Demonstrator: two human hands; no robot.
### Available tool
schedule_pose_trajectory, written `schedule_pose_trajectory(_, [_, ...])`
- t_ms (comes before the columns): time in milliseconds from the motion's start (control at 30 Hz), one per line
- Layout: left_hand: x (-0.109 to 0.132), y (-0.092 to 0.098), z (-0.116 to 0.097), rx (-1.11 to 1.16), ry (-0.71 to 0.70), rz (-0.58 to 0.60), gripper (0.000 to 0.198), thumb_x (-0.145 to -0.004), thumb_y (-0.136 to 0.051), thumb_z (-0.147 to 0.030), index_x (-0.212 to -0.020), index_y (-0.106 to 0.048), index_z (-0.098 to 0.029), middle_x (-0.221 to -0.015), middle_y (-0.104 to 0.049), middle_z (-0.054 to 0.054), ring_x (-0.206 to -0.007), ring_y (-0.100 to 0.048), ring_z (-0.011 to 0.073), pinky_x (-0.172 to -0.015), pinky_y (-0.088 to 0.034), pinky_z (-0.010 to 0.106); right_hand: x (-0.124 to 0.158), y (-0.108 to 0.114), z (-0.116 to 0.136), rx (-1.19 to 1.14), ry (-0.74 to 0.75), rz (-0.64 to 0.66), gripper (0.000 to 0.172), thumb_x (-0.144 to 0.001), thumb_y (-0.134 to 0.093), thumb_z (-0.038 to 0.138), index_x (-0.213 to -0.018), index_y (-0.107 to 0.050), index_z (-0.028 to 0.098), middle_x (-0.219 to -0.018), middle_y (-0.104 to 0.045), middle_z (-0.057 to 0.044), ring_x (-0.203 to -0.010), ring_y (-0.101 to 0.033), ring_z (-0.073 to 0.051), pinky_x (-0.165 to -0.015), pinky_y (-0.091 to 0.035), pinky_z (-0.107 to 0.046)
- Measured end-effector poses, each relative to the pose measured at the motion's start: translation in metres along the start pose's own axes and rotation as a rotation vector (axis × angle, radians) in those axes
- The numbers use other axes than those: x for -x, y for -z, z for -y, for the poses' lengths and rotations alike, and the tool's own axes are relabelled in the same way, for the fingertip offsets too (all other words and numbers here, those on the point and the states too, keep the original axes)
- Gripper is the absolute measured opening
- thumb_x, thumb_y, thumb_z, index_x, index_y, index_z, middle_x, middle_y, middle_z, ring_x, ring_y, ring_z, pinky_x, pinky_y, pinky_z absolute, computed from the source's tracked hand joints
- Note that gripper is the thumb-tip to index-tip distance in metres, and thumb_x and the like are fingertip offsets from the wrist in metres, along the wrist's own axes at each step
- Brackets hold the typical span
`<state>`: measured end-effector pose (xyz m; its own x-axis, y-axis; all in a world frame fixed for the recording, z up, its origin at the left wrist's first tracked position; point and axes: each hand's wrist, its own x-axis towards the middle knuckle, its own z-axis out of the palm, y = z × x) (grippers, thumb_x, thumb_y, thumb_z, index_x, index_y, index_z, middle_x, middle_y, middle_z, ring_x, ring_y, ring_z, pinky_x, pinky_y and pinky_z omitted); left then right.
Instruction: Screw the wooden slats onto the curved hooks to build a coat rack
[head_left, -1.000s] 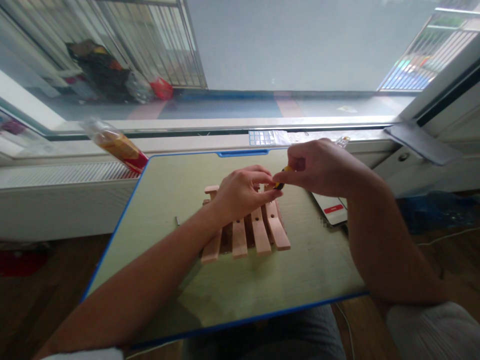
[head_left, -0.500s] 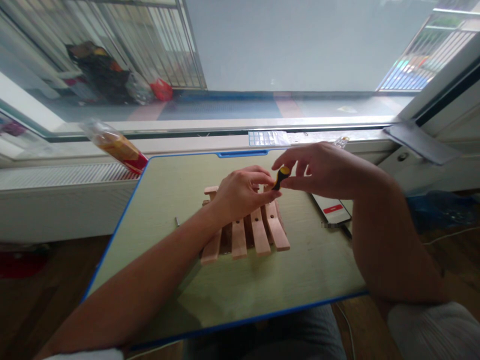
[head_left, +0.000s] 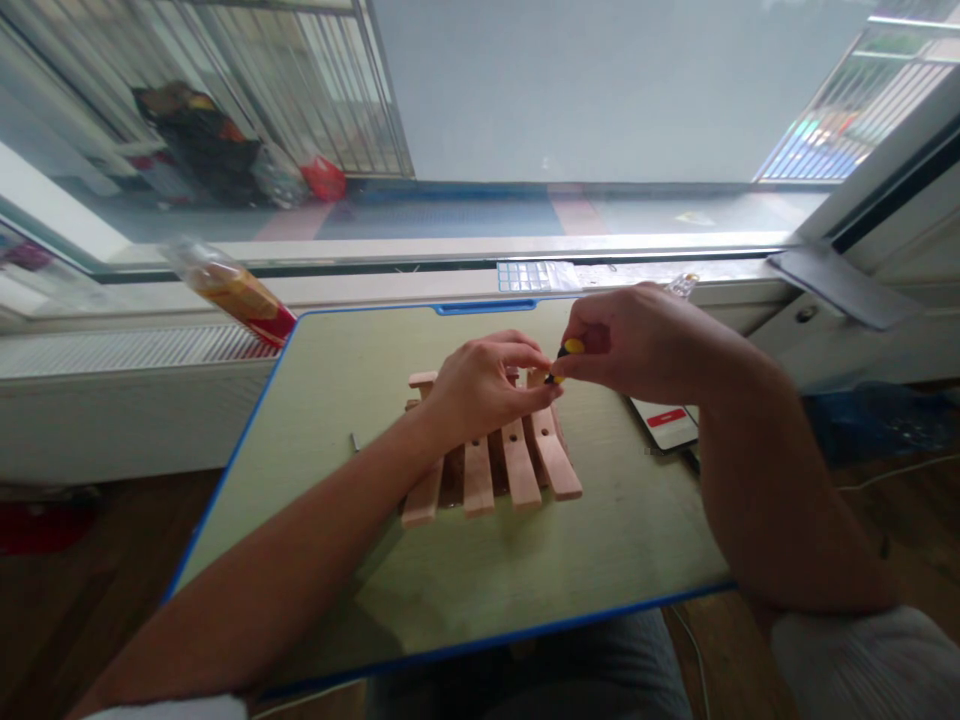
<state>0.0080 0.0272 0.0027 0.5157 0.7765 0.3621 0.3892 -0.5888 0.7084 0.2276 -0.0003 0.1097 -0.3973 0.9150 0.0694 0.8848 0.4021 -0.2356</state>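
Note:
A small wooden slatted rack with drilled holes lies in the middle of a green table with a blue rim. My left hand rests on the rack's far end, fingers pinched together near the tip of a tool. My right hand is closed round a small screwdriver with a yellow and black handle, held upright over the rack's far right corner. The two hands nearly touch.
A phone lies on the table right of the rack. A small metal screw lies left of it. A wrapped snack packet and a blister sheet lie on the window sill behind.
My right hand opened its fingers over the screwdriver handle half a second ago and has closed round it again. The left hand and rack stayed put.

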Motion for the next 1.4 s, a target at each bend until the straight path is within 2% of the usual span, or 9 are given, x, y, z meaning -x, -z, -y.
schedule_pose_trajectory(200, [0.000, 0.002, -0.002, -0.012, -0.003, 0.004, 0.026, -0.090, -0.083, -0.048, -0.099, -0.085, -0.023, -0.120, -0.079, 0.007, -0.076, -0.069, 0.0151, -0.065, -0.056, 0.029, -0.003, -0.007, 0.005, 0.043, -0.044, -0.072, 0.037, -0.086, -0.076, 0.054, -0.068, -0.063, 0.025, -0.063, -0.060, 0.000, -0.058, -0.042, -0.015, -0.057, -0.026, -0.035])
schedule_pose_trajectory(333, [0.000, 0.002, -0.002, -0.012, 0.000, 0.015, 0.024, -0.091, -0.081, -0.044, -0.105, -0.086, -0.026, -0.121, -0.079, 0.006, -0.078, -0.070, 0.0154, -0.068, -0.057, 0.030, -0.004, -0.009, 0.003, 0.022, -0.056, -0.077, 0.039, -0.089, -0.072, 0.059, -0.073, -0.065, 0.025, -0.066, -0.063, 0.000, -0.059, -0.045, -0.016, -0.056, -0.028, -0.035])
schedule_pose_trajectory(567, [0.000, 0.001, 0.000, -0.023, -0.003, -0.009, 0.024, -0.090, -0.083, -0.045, -0.104, -0.086, -0.026, -0.120, -0.080, 0.006, -0.085, -0.074, 0.0179, -0.078, -0.061, 0.034, 0.000, 0.000, -0.005, -0.157, 0.111, 0.028, 0.031, -0.090, -0.074, 0.042, -0.116, -0.078, 0.026, -0.092, -0.079, -0.002, -0.078, -0.068, -0.018, -0.068, -0.043, -0.033])
schedule_pose_trajectory(667, [0.001, 0.000, 0.002, -0.024, 0.000, -0.010, 0.026, -0.090, -0.084, -0.046, -0.105, -0.087, -0.026, -0.123, -0.080, 0.005, -0.088, -0.075, 0.0190, -0.081, -0.061, 0.035, 0.002, 0.000, -0.006, -0.130, 0.148, 0.027, 0.025, -0.092, -0.069, 0.036, -0.110, -0.082, 0.025, -0.094, -0.080, -0.003, -0.081, -0.068, -0.019, -0.072, -0.044, -0.033])
schedule_pose_trajectory(833, [0.001, 0.000, 0.003, -0.029, -0.023, -0.011, 0.026, -0.090, -0.084, -0.046, -0.104, -0.087, -0.025, -0.122, -0.080, 0.005, -0.091, -0.075, 0.0192, -0.082, -0.061, 0.034, 0.002, -0.003, -0.001, -0.051, 0.084, -0.017, 0.022, -0.089, -0.074, 0.042, -0.098, -0.080, 0.024, -0.083, -0.075, -0.001, -0.071, -0.059, -0.016, -0.065, -0.035, -0.032])
schedule_pose_trajectory(967, [0.001, 0.002, 0.001, -0.020, -0.019, 0.006, 0.030, -0.091, -0.083, -0.050, -0.108, -0.087, -0.025, -0.122, -0.080, 0.006, -0.096, -0.074, 0.0201, -0.077, -0.060, 0.031, -0.003, -0.009, 0.003, 0.023, -0.048, -0.091, 0.039, -0.088, -0.074, 0.057, -0.073, -0.069, 0.022, -0.065, -0.063, 0.000, -0.061, -0.046, -0.014, -0.060, -0.028, -0.033])
schedule_pose_trajectory(1167, [0.000, 0.005, -0.003, -0.013, 0.014, 0.020, 0.029, -0.092, -0.083, -0.047, -0.112, -0.086, -0.027, -0.123, -0.080, 0.005, -0.094, -0.073, 0.0193, -0.076, -0.059, 0.031, -0.008, -0.010, 0.005, 0.023, -0.067, -0.110, 0.044, -0.088, -0.074, 0.062, -0.071, -0.068, 0.023, -0.065, -0.064, 0.000, -0.061, -0.048, -0.015, -0.059, -0.029, -0.034])
schedule_pose_trajectory(1300, [-0.001, 0.006, -0.006, -0.024, 0.019, 0.014, 0.026, -0.092, -0.083, -0.049, -0.104, -0.087, -0.026, -0.122, -0.080, 0.004, -0.085, -0.073, 0.0168, -0.078, -0.059, 0.033, -0.003, 0.000, 0.001, -0.125, -0.011, -0.023, 0.039, -0.087, -0.078, 0.061, -0.100, -0.079, 0.025, -0.079, -0.074, 0.001, -0.067, -0.061, -0.015, -0.062, -0.036, -0.031])
schedule_pose_trajectory(1400, [-0.002, 0.007, -0.009, -0.028, 0.019, 0.014, 0.028, -0.091, -0.084, -0.050, -0.103, -0.087, -0.025, -0.121, -0.080, 0.005, -0.082, -0.072, 0.0162, -0.076, -0.058, 0.033, 0.002, 0.008, -0.003, -0.197, 0.095, 0.029, 0.035, -0.092, -0.076, 0.050, -0.120, -0.079, 0.029, -0.088, -0.078, 0.002, -0.076, -0.068, -0.015, -0.067, -0.041, -0.029])
